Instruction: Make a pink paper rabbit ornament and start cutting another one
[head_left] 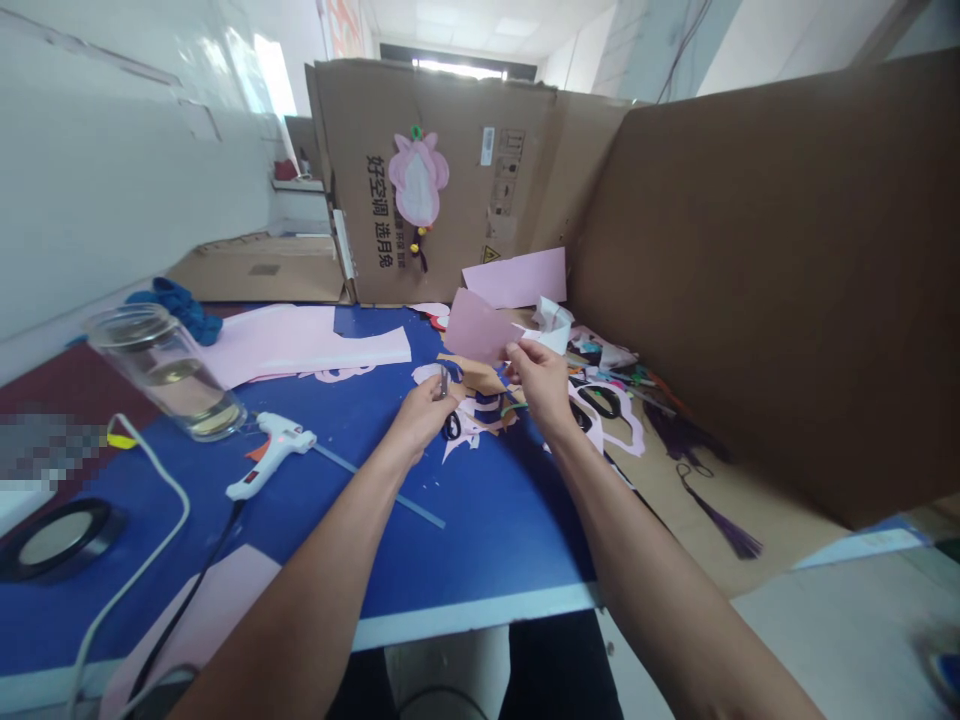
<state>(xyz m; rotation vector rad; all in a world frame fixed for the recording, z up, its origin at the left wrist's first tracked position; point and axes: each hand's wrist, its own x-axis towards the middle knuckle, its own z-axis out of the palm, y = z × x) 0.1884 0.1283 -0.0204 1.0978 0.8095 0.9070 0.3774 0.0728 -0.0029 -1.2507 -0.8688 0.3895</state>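
Note:
My right hand (541, 378) pinches a pink sheet of paper (478, 328) by its lower right corner, lifted over the table. Closed round a small grey metal tool (443, 381), which looks like scissors, is my left hand (424, 412); most of the tool is hidden by the fingers. Below and between both hands lie pink paper scraps (466, 440), a black ring-shaped piece (452, 427) and a brown paper piece (481, 376). Just right of my right hand are pink cut-outs with black parts (600, 402).
A white glue gun (271, 455), a glass of liquid (176, 385), black tape (64, 538) and large pink sheets (300, 340) lie left. Cardboard walls (465, 100) stand behind and right; one bears a pink flower-like piece (418, 180). A purple tassel (724, 520) lies right.

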